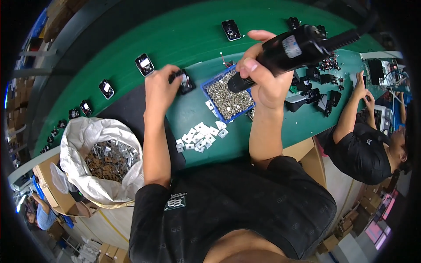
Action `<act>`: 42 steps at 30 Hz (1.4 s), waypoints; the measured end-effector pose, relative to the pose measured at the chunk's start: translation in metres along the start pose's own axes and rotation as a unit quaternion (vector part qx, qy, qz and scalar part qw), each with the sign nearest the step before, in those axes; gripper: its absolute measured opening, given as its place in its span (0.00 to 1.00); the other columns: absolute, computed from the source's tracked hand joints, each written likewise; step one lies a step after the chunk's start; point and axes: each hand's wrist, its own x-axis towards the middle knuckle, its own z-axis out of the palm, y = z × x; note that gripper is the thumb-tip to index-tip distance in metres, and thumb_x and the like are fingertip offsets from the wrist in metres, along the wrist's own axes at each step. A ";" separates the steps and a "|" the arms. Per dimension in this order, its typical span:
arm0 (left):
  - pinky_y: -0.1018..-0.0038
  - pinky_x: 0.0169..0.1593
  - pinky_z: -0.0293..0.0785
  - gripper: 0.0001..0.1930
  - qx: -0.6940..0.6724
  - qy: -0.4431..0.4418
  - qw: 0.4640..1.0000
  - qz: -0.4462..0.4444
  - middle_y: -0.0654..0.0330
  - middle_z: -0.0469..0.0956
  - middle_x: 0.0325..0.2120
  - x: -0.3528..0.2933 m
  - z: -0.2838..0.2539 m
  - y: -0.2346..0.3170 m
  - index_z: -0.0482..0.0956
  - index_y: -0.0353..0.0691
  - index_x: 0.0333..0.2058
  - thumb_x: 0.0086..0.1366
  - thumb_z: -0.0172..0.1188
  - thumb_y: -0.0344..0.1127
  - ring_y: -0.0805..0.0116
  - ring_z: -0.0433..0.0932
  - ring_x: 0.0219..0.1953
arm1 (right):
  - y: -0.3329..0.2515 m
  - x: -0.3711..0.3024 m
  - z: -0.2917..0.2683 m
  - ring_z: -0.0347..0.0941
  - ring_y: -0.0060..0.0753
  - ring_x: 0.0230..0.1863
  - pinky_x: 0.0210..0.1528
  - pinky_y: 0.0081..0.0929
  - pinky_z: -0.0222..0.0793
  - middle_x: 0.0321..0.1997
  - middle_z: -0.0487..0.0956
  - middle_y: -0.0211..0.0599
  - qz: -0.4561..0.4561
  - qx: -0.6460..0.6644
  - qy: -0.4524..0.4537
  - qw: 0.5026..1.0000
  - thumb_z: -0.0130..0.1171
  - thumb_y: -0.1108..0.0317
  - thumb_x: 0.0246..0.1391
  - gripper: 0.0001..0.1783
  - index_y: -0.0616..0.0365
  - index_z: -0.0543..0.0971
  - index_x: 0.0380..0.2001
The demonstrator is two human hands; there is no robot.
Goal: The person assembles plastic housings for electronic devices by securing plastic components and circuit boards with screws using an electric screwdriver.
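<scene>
My right hand (268,81) is wrapped round a thick black electric screwdriver (287,50), whose cable runs off to the upper right. The tool's front end is over a blue tray (226,120) filled with small silver screws (228,101). To the left of the tray, my left hand (161,83) grips a small black plastic housing (187,83) at its left side, with the fingertips partly hidden. Several square silver metal plates (201,135), each with a hole, lie scattered on the green bench between my forearms.
A white sack (72,151) of metal and brown pieces stands at the left. Along the green conveyor belt (184,39) sit several black housings (231,30). More black parts (312,94) lie to the right, where a co-worker (364,149) in a black shirt sits.
</scene>
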 end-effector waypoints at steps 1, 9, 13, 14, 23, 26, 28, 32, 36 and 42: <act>0.65 0.36 0.75 0.11 -0.002 -0.013 1.000 0.012 0.51 0.81 0.30 -0.012 0.003 0.002 0.80 0.37 0.35 0.51 0.65 0.31 0.55 0.80 0.32 | -0.001 0.000 0.002 0.69 0.25 0.21 0.30 0.26 0.70 0.21 0.73 0.36 0.000 0.008 -0.003 1.000 0.60 0.75 0.41 0.27 0.72 0.69 0.48; 0.69 0.41 0.73 0.19 -0.130 0.157 0.979 0.021 0.52 0.79 0.36 -0.032 0.018 0.002 0.76 0.37 0.45 0.53 0.62 0.28 0.58 0.78 0.37 | 0.005 -0.002 0.012 0.70 0.24 0.20 0.25 0.19 0.67 0.21 0.75 0.36 -0.029 0.119 -0.006 0.992 0.61 0.81 0.40 0.25 0.70 0.71 0.47; 0.75 0.38 0.72 0.16 -0.225 0.207 0.951 0.047 0.56 0.78 0.34 -0.055 0.019 0.022 0.78 0.35 0.41 0.50 0.61 0.25 0.67 0.76 0.33 | 0.001 -0.006 0.014 0.70 0.24 0.19 0.24 0.20 0.68 0.21 0.75 0.36 -0.031 0.135 -0.016 0.990 0.61 0.79 0.41 0.26 0.71 0.70 0.48; 0.76 0.37 0.72 0.15 -0.265 0.155 0.949 0.071 0.56 0.78 0.34 -0.058 0.017 0.033 0.78 0.35 0.39 0.49 0.62 0.24 0.68 0.75 0.31 | 0.000 -0.006 0.015 0.70 0.24 0.19 0.25 0.20 0.68 0.21 0.75 0.36 -0.029 0.142 -0.017 0.989 0.61 0.78 0.41 0.26 0.71 0.70 0.48; 0.75 0.29 0.72 0.11 -0.244 0.055 0.967 0.046 0.59 0.80 0.26 -0.068 0.031 0.069 0.81 0.36 0.35 0.51 0.67 0.29 0.70 0.75 0.23 | -0.001 -0.010 0.019 0.69 0.24 0.18 0.25 0.21 0.69 0.22 0.75 0.37 -0.046 0.161 -0.026 0.986 0.62 0.78 0.41 0.27 0.72 0.69 0.48; 0.75 0.27 0.72 0.08 -0.236 0.066 0.969 0.036 0.59 0.79 0.22 -0.067 0.032 0.069 0.82 0.38 0.34 0.53 0.66 0.29 0.69 0.76 0.21 | -0.001 -0.010 0.020 0.69 0.24 0.18 0.25 0.22 0.70 0.22 0.75 0.37 -0.050 0.163 -0.024 0.985 0.61 0.78 0.41 0.27 0.73 0.68 0.48; 0.74 0.26 0.72 0.07 -0.236 0.074 0.968 0.039 0.58 0.79 0.21 -0.066 0.031 0.069 0.83 0.38 0.33 0.54 0.66 0.29 0.69 0.76 0.20 | 0.000 -0.010 0.019 0.69 0.24 0.18 0.25 0.22 0.70 0.21 0.75 0.37 -0.053 0.174 -0.028 0.983 0.61 0.78 0.41 0.27 0.73 0.68 0.48; 0.74 0.26 0.72 0.06 -0.221 0.076 0.971 0.049 0.59 0.79 0.21 -0.065 0.028 0.068 0.82 0.38 0.31 0.52 0.67 0.29 0.69 0.76 0.21 | 0.001 -0.010 0.020 0.69 0.24 0.18 0.26 0.23 0.71 0.21 0.75 0.38 -0.064 0.185 -0.040 0.980 0.60 0.78 0.41 0.27 0.74 0.68 0.48; 0.75 0.26 0.71 0.07 -0.217 0.089 0.971 0.046 0.60 0.79 0.20 -0.064 0.026 0.069 0.82 0.37 0.29 0.50 0.69 0.29 0.70 0.76 0.21 | 0.001 -0.011 0.020 0.69 0.24 0.18 0.26 0.23 0.71 0.21 0.75 0.39 -0.055 0.186 -0.044 0.980 0.60 0.79 0.41 0.28 0.74 0.68 0.48; 0.76 0.27 0.71 0.07 -0.219 0.084 0.972 0.022 0.60 0.79 0.19 -0.064 0.025 0.069 0.81 0.37 0.27 0.49 0.70 0.29 0.71 0.76 0.21 | 0.004 -0.011 0.023 0.69 0.25 0.18 0.25 0.22 0.70 0.22 0.75 0.39 -0.054 0.183 -0.040 0.981 0.60 0.78 0.41 0.27 0.74 0.68 0.48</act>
